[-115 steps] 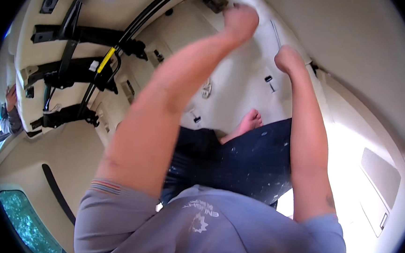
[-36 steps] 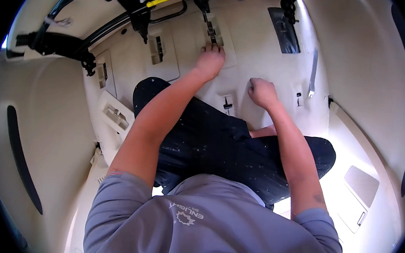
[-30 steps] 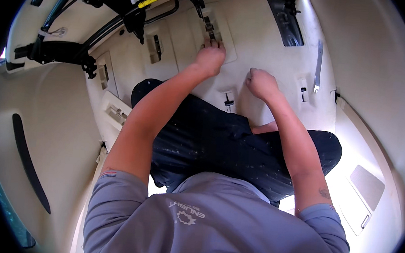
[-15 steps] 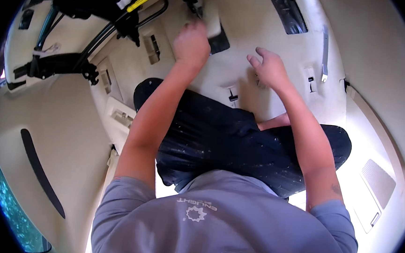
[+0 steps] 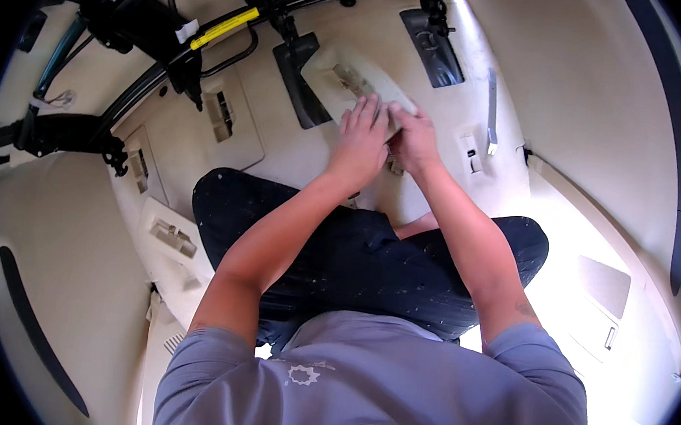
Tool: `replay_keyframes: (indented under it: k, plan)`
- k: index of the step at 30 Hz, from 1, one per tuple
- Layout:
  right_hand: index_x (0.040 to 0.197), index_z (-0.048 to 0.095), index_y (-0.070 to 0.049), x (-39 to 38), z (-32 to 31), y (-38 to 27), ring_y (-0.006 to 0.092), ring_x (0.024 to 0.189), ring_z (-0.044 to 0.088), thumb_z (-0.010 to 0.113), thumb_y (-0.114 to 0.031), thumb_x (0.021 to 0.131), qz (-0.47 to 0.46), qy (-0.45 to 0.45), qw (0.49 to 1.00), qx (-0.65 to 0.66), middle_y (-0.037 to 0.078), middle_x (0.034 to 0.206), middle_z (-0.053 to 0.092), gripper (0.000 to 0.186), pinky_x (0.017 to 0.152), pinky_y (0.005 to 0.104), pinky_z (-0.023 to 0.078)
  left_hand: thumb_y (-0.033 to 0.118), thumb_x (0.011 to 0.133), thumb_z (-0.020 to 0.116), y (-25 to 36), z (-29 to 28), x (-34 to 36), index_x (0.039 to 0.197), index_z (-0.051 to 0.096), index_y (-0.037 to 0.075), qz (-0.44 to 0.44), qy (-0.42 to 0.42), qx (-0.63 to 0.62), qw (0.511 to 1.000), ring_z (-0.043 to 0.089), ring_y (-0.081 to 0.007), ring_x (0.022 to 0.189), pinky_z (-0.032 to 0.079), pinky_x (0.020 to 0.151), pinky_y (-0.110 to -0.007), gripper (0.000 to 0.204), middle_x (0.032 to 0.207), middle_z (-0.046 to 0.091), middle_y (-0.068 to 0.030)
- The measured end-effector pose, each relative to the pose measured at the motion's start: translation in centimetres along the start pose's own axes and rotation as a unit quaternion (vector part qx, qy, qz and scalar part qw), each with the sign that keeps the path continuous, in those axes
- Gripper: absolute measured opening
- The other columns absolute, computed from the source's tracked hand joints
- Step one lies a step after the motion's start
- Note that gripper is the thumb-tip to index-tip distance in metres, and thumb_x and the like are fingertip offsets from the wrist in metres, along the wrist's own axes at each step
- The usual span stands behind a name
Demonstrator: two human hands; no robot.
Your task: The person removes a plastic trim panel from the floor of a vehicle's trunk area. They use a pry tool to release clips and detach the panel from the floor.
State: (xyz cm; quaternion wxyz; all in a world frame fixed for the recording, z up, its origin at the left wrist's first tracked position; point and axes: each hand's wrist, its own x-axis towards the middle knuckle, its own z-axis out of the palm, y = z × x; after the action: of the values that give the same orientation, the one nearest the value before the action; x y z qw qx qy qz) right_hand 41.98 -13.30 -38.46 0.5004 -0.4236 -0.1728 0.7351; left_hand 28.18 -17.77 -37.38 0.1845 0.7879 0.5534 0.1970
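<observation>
A beige plastic cover with a recessed fitting on its face is tilted up above the beige floor, in front of my crossed legs. My left hand lies over its near edge, fingers stretched along the face and thumb hidden. At the cover's right corner my right hand is closed round the edge, close beside the left fingertips. A black recess in the floor shows next to the cover's left side. What lies under the cover and behind my hands is partly hidden.
Black metal seat framework with a yellow label strip stands at the far left. A grey flat pry bar lies to the right. Another black recess is at the far side. A loose beige cover sits by my left knee.
My right hand has come from beside the floor fitting to the cover's edge, next to my left hand. The left hand has drawn nearer to me with the cover. The whole view has shifted.
</observation>
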Motion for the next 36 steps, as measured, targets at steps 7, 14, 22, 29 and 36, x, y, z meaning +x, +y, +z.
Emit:
replay_keyframes:
  k: [7,14,22,29,36]
  plan:
    - [0.128,0.049,0.006,5.8,-9.4,-6.9,0.0325,0.118,0.057,0.048,-0.011,0.101,-0.050,0.102,0.985,0.130,0.019,0.126,0.059,0.033,0.108,0.0444,0.043,0.022,0.084,0.067,-1.7,-0.7,0.3,0.128,0.053,-0.004,-0.026,0.013,-0.062,0.998,0.038,-0.0436,0.134,0.030,0.113,-0.051,0.053,0.140,0.045,-0.0254]
    - [0.129,0.049,0.005,8.0,-11.1,-7.6,0.0326,0.120,0.056,0.048,-0.012,0.101,-0.044,0.173,0.971,0.159,0.019,0.129,0.057,0.033,0.108,0.0455,0.042,0.017,0.082,0.068,-2.4,1.2,0.4,0.122,0.055,-0.006,-0.055,-0.051,-0.070,0.995,0.044,-0.0427,0.128,0.039,0.107,-0.046,0.048,0.134,0.050,-0.0263]
    - [0.131,0.048,0.002,8.1,-14.3,-9.1,0.0321,0.120,0.057,0.048,-0.011,0.101,-0.130,0.179,0.960,0.174,0.017,0.127,0.058,0.033,0.106,0.0437,0.046,0.015,0.081,0.067,-2.7,2.4,1.2,0.121,0.057,-0.005,-0.053,-0.067,-0.078,0.993,0.046,-0.0429,0.125,0.040,0.105,-0.046,0.046,0.134,0.051,-0.0258]
    - [0.118,0.050,0.002,12.8,-15.5,-7.9,0.0306,0.105,0.064,0.057,-0.008,0.097,-0.128,0.231,0.954,0.141,0.016,0.116,0.062,0.025,0.090,0.0428,0.054,0.016,0.080,0.068,-2.6,2.4,1.8,0.122,0.056,-0.005,-0.054,-0.076,-0.081,0.992,0.048,-0.0419,0.123,0.041,0.105,-0.046,0.048,0.133,0.050,-0.0260]
    - [0.120,0.050,-0.001,13.6,-17.3,-7.9,0.0309,0.104,0.065,0.056,-0.009,0.098,-0.088,0.197,0.965,0.149,0.016,0.115,0.063,0.024,0.089,0.0431,0.055,0.020,0.085,0.066,-3.4,3.6,10.4,0.130,0.050,-0.005,0.046,-0.007,-0.020,0.999,0.041,-0.0426,0.133,0.037,0.109,-0.046,0.054,0.145,0.042,-0.0259]
